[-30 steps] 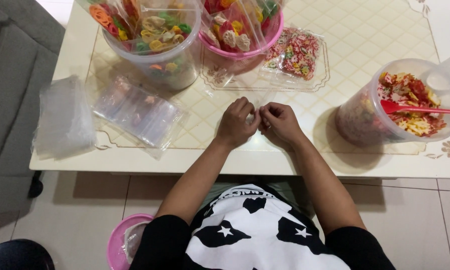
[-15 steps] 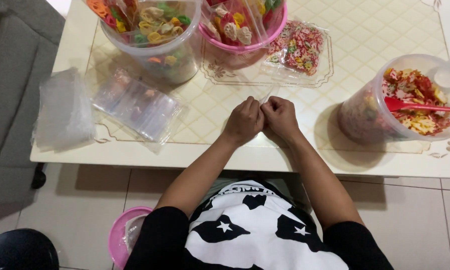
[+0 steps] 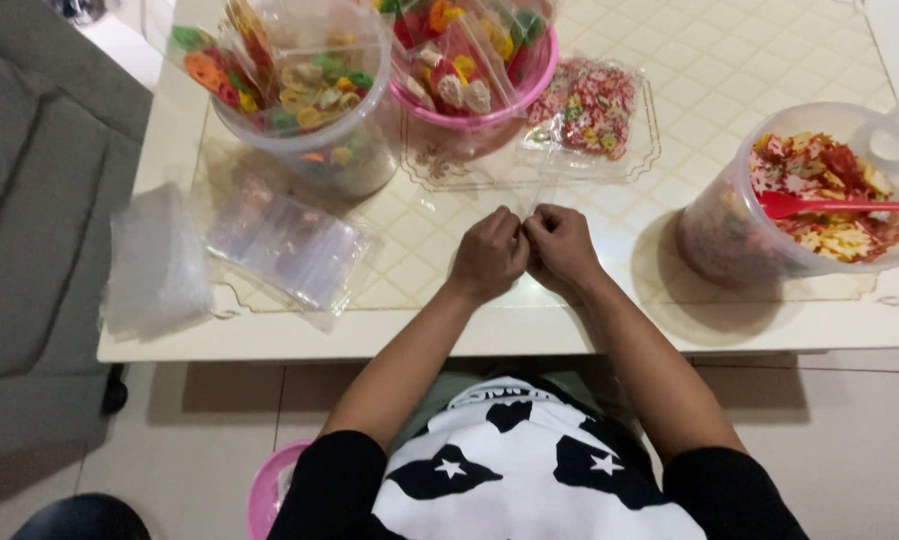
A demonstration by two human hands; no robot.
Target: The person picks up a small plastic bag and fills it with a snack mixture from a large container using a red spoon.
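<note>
Cream table [image 3: 669,320]: patterned top; both hands meet near its front edge.
Left hand [image 3: 489,255]: curled, fingertips pinching a small clear plastic bag [image 3: 535,197], knuckles touching the right hand.
Right hand [image 3: 561,245]: curled likewise, pinching the same bag.
Bag position: between the fingertips, just in front of a clear tray of mixed sweets [image 3: 594,110].
Left of hands: flat stack of clear bags [image 3: 294,245].
Right: clear tub of coloured snacks [image 3: 799,200] with a red spoon [image 3: 829,206] in it.
Behind: pink bowl [image 3: 469,65] and clear tub [image 3: 304,90], both holding filled packets.
</note>
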